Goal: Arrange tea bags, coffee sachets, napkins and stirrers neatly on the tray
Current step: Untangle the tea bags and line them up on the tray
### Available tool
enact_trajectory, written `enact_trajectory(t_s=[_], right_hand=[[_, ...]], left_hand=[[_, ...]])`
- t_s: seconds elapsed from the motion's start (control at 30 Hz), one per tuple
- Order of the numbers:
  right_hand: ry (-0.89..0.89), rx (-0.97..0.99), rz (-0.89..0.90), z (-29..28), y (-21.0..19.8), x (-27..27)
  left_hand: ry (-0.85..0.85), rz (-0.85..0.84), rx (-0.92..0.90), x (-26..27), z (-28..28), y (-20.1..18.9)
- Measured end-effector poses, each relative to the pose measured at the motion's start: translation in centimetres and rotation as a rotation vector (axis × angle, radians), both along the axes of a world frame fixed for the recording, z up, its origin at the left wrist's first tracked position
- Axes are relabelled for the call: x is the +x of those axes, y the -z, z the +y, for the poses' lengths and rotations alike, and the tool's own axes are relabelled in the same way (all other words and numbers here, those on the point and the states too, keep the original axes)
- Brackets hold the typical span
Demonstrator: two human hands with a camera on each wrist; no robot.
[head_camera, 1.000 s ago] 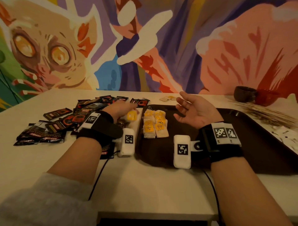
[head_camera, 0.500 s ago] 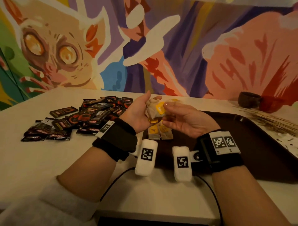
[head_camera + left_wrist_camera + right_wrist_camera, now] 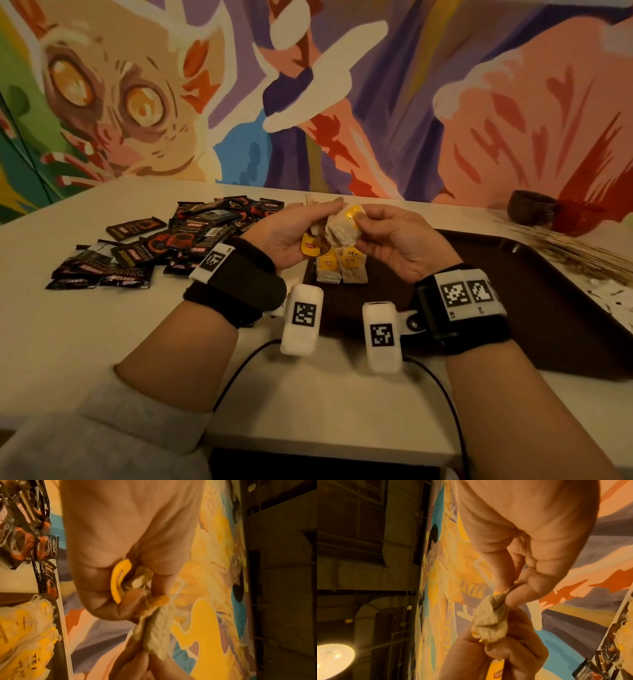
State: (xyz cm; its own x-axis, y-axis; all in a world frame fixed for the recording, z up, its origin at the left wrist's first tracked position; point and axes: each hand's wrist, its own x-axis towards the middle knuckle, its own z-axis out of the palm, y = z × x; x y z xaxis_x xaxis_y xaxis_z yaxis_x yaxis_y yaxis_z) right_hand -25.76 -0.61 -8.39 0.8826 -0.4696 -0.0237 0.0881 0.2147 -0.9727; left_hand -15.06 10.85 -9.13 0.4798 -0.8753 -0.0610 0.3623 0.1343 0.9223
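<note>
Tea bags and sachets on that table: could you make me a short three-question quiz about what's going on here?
1. True or false: both hands hold tea bags above the tray.
2. Where do the dark coffee sachets lie?
A. on the tray
B. on the table, left of the tray
C. in the bowl
3. Fill in: the tags on the tea bags already on the tray are ___ in colour.

Key:
1. True: the left hand and right hand together hold a clump of tea bags.
2. B
3. yellow
</note>
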Motion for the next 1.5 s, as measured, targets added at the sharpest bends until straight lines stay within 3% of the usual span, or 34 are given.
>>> enact_trajectory(t_s=[0.23,0.43,0.67,0.93,1.13,1.3,1.4,1.5], right_hand=[[0.067,-0.04,0.007,0.3,-0.5,0.3],[0.081,-0.188,0.073,0.2,-2.4,0.0],[-0.037,-0.37,0.213,0.9,-3.9,0.9],[-0.014,-0.543,0.283,0.7,-5.0,1.8],[0.003,-0.712,0.411,-0.6,-5.5,2.2],[-0.234,-0.893,0.681,-0.7,-4.3,2.7],[-0.419,-0.891,0.808,-0.2,-3.3,3.1],[-0.466,-0.956,0.847,0.3,-2.7,3.9]], left_hand=[[-0.101,-0.087,0.032,0.4,0.6,-0.3],[-0.17,-0.034,0.001,1.2,1.4,-0.7],[-0.167,-0.084,0.0,1.3,1.9,-1.0],[-0.175,-0.185,0.119,2.1,2.1,-0.3],[-0.316,-0.099,0.121,3.1,2.3,-0.2],[-0.454,-0.049,0.069,4.2,2.3,-0.1],[-0.453,-0.049,0.063,4.2,2.4,-0.2],[-0.426,-0.043,0.057,4.1,2.3,-0.2]])
